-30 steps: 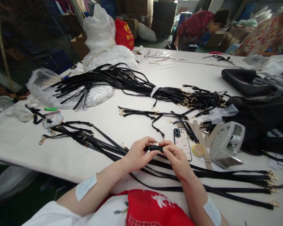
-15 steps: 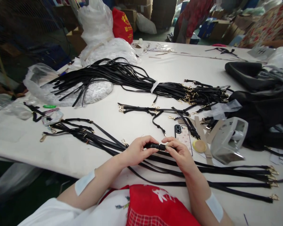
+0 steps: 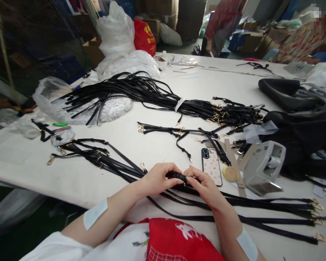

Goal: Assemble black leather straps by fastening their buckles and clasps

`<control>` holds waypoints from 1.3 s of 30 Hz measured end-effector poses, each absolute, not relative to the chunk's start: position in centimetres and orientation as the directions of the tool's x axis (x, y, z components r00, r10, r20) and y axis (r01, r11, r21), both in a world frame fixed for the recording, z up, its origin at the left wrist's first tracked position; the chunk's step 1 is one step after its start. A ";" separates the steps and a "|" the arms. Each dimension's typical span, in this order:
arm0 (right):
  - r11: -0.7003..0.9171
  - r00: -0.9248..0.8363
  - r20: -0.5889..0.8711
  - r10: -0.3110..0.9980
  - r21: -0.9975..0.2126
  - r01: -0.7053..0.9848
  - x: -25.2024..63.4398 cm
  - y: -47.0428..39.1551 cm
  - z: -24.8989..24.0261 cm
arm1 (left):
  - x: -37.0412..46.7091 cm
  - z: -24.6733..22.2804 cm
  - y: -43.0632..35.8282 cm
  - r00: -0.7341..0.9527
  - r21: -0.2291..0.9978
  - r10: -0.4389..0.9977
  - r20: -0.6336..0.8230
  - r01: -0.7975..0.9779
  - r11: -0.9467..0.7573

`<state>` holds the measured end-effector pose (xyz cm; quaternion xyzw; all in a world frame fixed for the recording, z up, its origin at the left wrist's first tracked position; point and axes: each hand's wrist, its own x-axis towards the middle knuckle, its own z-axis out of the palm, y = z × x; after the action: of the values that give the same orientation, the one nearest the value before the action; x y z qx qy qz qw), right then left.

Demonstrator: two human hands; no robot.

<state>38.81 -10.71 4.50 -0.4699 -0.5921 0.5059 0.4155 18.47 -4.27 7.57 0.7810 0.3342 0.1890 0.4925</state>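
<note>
Forearms (image 3: pixel 119 208) angled inward — left hand (image 3: pixel 158 177), right hand (image 3: pixel 202 184) close together — each grip pinched on black strap (image 3: pixel 177 175).

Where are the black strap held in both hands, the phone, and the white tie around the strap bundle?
Held black strap (image 3: pixel 178 176): head view, on its short exposed stretch.
Phone (image 3: pixel 213 168): head view, on its patterned back.
White tie (image 3: pixel 180 104): head view, mid-band.
</note>
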 end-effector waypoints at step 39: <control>0.110 -0.033 0.106 0.994 -0.987 0.119 37.9 -11.7 4.3 | 19.7 7.2 -5.5 0.575 0.856 0.794 0.199 0.292 -0.426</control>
<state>37.88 -11.68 4.33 -0.4947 -0.5623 0.4477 0.4885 19.69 -5.53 7.16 0.7870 0.3450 0.3060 0.4098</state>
